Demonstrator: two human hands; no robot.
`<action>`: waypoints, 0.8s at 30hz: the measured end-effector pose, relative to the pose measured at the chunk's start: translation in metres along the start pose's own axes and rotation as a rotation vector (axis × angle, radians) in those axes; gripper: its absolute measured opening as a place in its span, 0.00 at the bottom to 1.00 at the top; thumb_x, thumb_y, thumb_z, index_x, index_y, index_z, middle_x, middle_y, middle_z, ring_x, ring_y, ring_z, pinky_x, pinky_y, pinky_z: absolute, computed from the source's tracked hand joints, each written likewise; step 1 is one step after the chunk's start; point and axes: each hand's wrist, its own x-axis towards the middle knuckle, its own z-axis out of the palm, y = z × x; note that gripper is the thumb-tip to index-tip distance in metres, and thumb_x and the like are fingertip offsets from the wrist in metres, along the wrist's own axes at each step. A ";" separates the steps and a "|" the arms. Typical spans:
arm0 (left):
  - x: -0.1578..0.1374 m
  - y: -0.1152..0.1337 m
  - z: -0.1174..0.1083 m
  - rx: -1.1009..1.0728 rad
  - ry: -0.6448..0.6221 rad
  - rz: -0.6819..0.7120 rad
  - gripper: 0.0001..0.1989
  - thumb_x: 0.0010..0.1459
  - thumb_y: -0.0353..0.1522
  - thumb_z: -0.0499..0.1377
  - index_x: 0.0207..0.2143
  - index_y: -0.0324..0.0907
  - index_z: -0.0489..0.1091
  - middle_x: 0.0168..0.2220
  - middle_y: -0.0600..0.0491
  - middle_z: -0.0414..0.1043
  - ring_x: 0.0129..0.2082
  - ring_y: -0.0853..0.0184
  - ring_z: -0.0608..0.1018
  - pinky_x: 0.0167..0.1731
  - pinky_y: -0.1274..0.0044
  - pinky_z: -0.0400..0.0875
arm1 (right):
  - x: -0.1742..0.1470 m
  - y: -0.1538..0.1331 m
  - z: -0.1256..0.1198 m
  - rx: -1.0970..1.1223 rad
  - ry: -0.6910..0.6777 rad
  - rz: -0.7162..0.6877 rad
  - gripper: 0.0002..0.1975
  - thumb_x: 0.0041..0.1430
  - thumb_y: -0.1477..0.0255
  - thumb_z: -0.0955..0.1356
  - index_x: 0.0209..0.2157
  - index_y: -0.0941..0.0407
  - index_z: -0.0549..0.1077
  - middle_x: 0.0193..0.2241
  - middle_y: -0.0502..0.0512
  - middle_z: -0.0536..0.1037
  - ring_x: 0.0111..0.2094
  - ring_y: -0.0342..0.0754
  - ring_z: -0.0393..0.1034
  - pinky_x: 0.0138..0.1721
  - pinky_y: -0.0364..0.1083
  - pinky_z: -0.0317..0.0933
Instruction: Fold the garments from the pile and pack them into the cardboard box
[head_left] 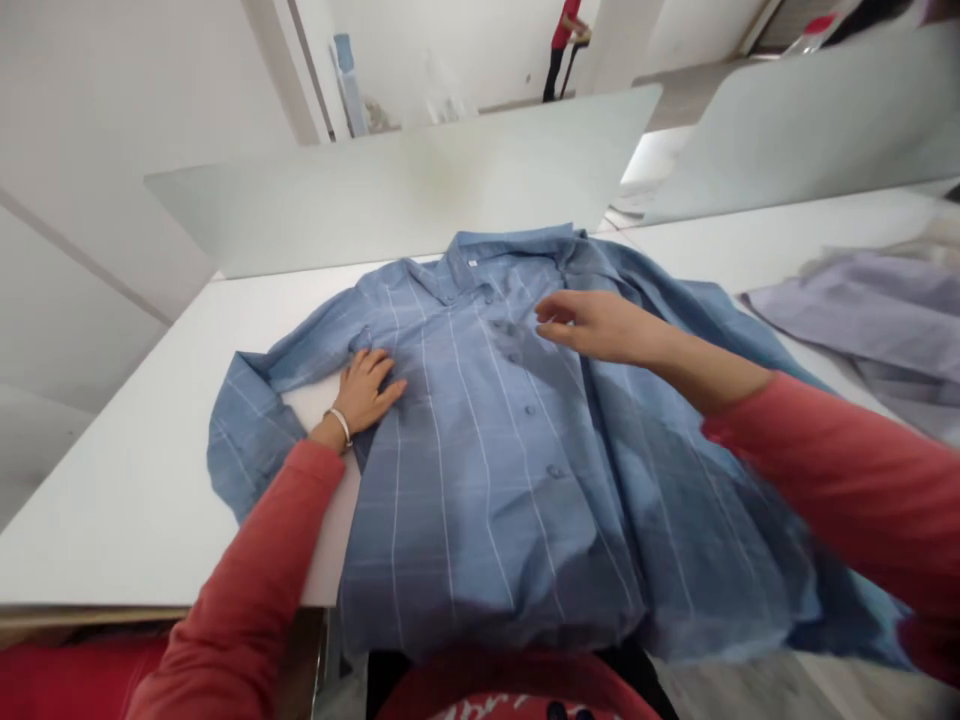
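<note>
A blue striped button-up shirt [457, 420] lies spread face-up, its collar at the far side and its hem hanging over the near table edge. My left hand [366, 390] rests on the cloth below the armpit of the sleeve on the left, fingers spread. That sleeve is bent at the elbow. Over the upper chest, right of the button line, my right hand [592, 322] hovers with slightly curved fingers and the thumb apart, nothing visible in it. Its shadow falls on the cloth. The shirt's right part is in loose folds.
The shirt lies on a white table [150, 440], with a frosted divider [405, 180] along its back edge. Greyish-lilac cloth [877, 310] lies in a heap on the right. A person in red [562, 45] stands in the background near the wall.
</note>
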 end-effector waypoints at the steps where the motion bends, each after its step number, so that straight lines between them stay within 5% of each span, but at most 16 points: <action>1: -0.002 0.000 -0.004 -0.011 0.045 -0.011 0.21 0.54 0.40 0.49 0.45 0.37 0.64 0.52 0.45 0.59 0.54 0.58 0.58 0.52 0.64 0.54 | -0.026 -0.004 -0.002 0.062 -0.013 -0.029 0.13 0.53 0.67 0.60 0.39 0.56 0.67 0.36 0.57 0.72 0.37 0.49 0.66 0.40 0.48 0.59; 5: -0.029 0.010 -0.033 -0.021 0.158 -0.242 0.20 0.51 0.40 0.51 0.43 0.36 0.64 0.45 0.43 0.65 0.47 0.61 0.67 0.46 0.70 0.62 | -0.122 -0.011 0.004 0.328 -0.059 -0.088 0.14 0.51 0.61 0.61 0.36 0.55 0.67 0.32 0.55 0.72 0.30 0.48 0.66 0.32 0.48 0.62; 9: -0.079 0.038 -0.061 -0.046 0.010 -0.537 0.25 0.50 0.45 0.51 0.45 0.36 0.61 0.32 0.48 0.71 0.33 0.62 0.73 0.36 0.71 0.65 | -0.198 -0.009 0.026 0.538 -0.128 -0.039 0.14 0.52 0.59 0.62 0.32 0.55 0.68 0.28 0.53 0.71 0.29 0.45 0.66 0.30 0.44 0.62; 14: -0.127 0.072 -0.058 -0.096 -0.128 -0.532 0.30 0.46 0.46 0.54 0.49 0.39 0.57 0.31 0.51 0.70 0.32 0.63 0.73 0.32 0.74 0.64 | -0.270 -0.002 0.082 0.861 -0.418 0.093 0.15 0.52 0.59 0.63 0.33 0.56 0.70 0.29 0.55 0.72 0.31 0.46 0.67 0.33 0.45 0.63; 16: -0.137 0.081 -0.051 -0.103 -0.133 -0.487 0.30 0.45 0.43 0.55 0.49 0.40 0.56 0.32 0.52 0.70 0.31 0.64 0.73 0.31 0.75 0.64 | -0.288 -0.001 0.113 0.924 -0.417 0.229 0.19 0.48 0.57 0.64 0.37 0.57 0.69 0.35 0.58 0.73 0.37 0.49 0.67 0.38 0.48 0.63; 20: -0.152 0.090 -0.042 -0.118 -0.061 -0.429 0.24 0.45 0.37 0.53 0.47 0.41 0.59 0.27 0.55 0.67 0.28 0.65 0.70 0.30 0.75 0.62 | -0.293 -0.011 0.163 1.089 -0.157 0.498 0.28 0.38 0.54 0.68 0.38 0.58 0.70 0.41 0.61 0.71 0.43 0.52 0.65 0.45 0.50 0.58; 24: -0.162 0.089 -0.038 -0.380 0.062 -0.450 0.21 0.44 0.36 0.52 0.43 0.42 0.61 0.23 0.57 0.63 0.24 0.69 0.68 0.26 0.78 0.61 | -0.280 -0.026 0.176 1.367 -0.042 0.577 0.23 0.35 0.53 0.69 0.26 0.59 0.71 0.27 0.55 0.72 0.30 0.46 0.66 0.38 0.46 0.60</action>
